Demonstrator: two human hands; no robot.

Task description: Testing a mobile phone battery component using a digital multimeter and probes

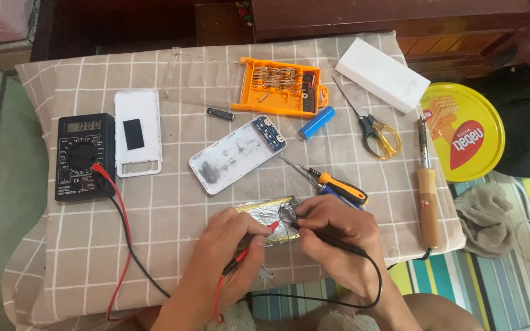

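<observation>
Both hands worked nearest the camera: the left hand pinched the red probe, the right hand gripped the black probe, tips meeting on the foil-wrapped battery pack at the cloth's near edge. Steady, separate contacts would read best on the multimeter

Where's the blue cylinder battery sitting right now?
In the head view, the blue battery lies on the checked cloth toward the far right, just below the orange bit case, between the open white casing and the scissors.
</observation>
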